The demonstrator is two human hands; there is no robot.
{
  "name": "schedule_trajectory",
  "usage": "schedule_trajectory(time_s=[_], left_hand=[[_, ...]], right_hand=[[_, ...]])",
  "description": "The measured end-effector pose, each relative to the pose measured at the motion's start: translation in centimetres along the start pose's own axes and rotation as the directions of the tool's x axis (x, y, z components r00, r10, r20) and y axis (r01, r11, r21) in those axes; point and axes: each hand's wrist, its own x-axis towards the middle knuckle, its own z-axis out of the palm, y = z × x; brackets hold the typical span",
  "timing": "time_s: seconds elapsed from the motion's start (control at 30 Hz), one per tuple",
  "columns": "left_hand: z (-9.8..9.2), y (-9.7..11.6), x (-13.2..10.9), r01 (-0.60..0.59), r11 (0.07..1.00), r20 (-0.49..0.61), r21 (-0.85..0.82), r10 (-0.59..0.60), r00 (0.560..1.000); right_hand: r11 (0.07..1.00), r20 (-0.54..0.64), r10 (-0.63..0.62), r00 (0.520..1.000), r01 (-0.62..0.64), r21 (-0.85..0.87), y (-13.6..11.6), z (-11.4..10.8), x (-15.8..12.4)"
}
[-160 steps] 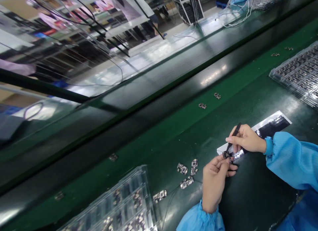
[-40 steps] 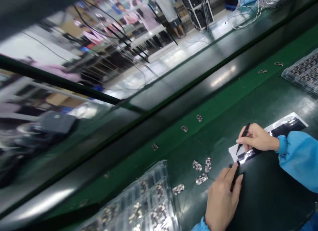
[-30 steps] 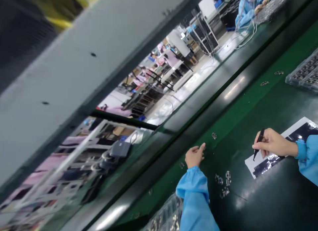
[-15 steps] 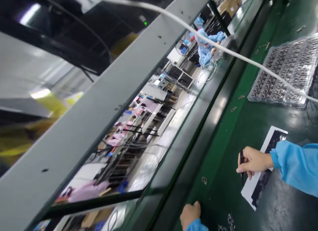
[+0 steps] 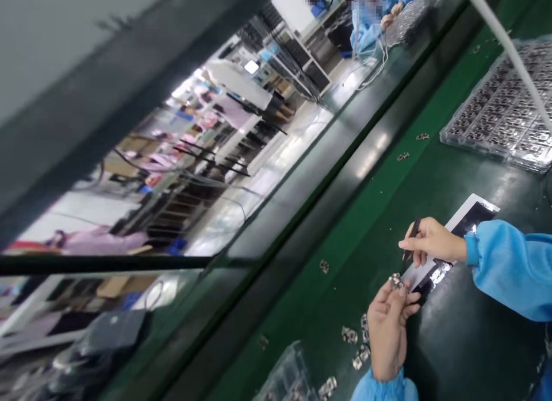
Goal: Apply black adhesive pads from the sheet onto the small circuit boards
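My left hand (image 5: pixel 388 329) pinches a small silvery metal part (image 5: pixel 395 281) between thumb and fingertips. Just above and to the right of it, my right hand (image 5: pixel 437 240) is closed round a slim black pen-shaped tool (image 5: pixel 416 231), held roughly upright. Under both hands lies a white sheet with a black strip (image 5: pixel 463 211), partly covered by the right hand. Several similar metal parts (image 5: pixel 349 335) lie on the green work surface beside my left wrist.
A clear tray (image 5: pixel 495 114) full of metal parts stands at the upper right, with a white cable (image 5: pixel 502 36) hanging before it. Another clear tray (image 5: pixel 287 372) is at the bottom. Loose parts (image 5: pixel 403 156) dot the green surface. A co-worker in blue (image 5: pixel 366 27) sits across.
My left hand has come up and right from the table's near edge and now holds a metal part beside the right hand. The view has shifted, bringing the lower tray into sight.
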Motion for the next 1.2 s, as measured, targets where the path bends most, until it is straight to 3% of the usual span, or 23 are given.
schedule_trajectory(time_s=[0.1, 0.33, 1.2], left_hand=[[1.00, -1.00, -0.07, 0.025, 0.997, 0.026, -0.068, -0.024, 0.999], [0.91, -1.06, 0.07, 0.026, 0.997, 0.050, -0.067, -0.023, 0.999], [1.34, -1.14, -0.18, 0.001, 0.999, 0.051, -0.037, 0.001, 0.999]], right_hand=[[0.997, 0.008, 0.018, 1.000, -0.017, -0.072, 0.66, 0.10, -0.26], [0.981, 0.010, 0.001, 1.000, 0.001, -0.192, 1.11, 0.34, -0.30], [0.974, -0.003, 0.028, 1.000, -0.028, -0.225, 0.70, 0.69, -0.60]])
